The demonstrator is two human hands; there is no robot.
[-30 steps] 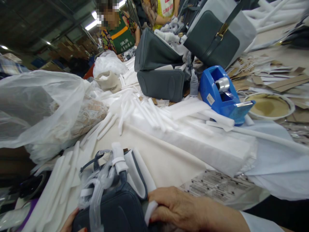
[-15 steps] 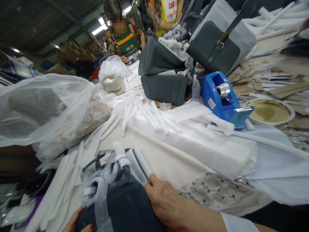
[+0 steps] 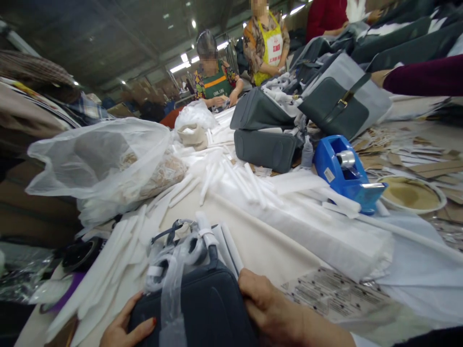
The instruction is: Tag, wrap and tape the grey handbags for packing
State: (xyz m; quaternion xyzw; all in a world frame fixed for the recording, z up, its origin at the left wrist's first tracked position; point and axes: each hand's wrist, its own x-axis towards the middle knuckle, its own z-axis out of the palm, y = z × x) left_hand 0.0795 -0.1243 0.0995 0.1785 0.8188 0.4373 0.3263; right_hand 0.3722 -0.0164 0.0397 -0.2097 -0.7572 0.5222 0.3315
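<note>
A dark blue-grey handbag [image 3: 213, 303] stands right in front of me at the bottom of the view. Clear plastic wrap [image 3: 172, 294] runs down its near side, and its strap and handle [image 3: 207, 233] are bundled in white foam and plastic. With thumb and fingers, my left hand [image 3: 125, 325] grips the bag's left edge. On the right edge, near the top corner, my right hand [image 3: 271, 306] is closed on the bag. White foam strips [image 3: 230, 246] show behind the bag beside the right hand. The bag's lower part is cut off by the frame.
Foam strips [image 3: 104, 274] lie on the left, near a clear plastic bag [image 3: 97, 159]. A blue tape dispenser [image 3: 338, 168], a round tub [image 3: 414, 193] and more dark handbags [image 3: 265, 149] stand farther back. Co-workers [image 3: 217, 79] are across the table; a purple sleeve [image 3: 423, 77] reaches in from the right.
My view has tilted up and turned left, so everything sits lower and farther right. More of my left hand shows on the bag. A purple sleeve has come in at right.
</note>
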